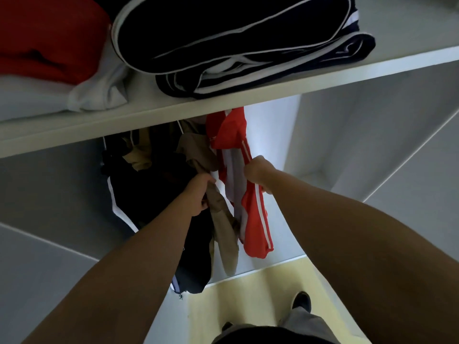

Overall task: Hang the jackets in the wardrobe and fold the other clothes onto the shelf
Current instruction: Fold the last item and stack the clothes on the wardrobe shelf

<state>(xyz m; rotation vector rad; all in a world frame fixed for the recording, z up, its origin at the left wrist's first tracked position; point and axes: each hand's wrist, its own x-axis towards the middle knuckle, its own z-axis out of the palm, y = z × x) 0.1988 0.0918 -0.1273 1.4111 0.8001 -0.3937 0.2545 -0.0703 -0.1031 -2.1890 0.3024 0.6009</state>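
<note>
Under the white shelf (223, 108) three jackets hang side by side: a dark navy one with a white stripe (139, 194) at the left, a tan one (223, 229) in the middle, and a red one with white stripes (255, 219) at the right. My left hand (198, 192) grips the tan jacket's fabric. My right hand (258, 172) grips the red jacket at its front edge. On top of the shelf lie folded clothes: a navy garment with white piping (236, 40), a red one (49, 33) and a white one (99, 90). The hangers and rail are hidden by the shelf.
The wardrobe's white side panels (372, 145) stand to the right and left of the hanging space. Below is its white floor board (248, 266), then a yellowish room floor (260, 306) with my shoes (300, 300).
</note>
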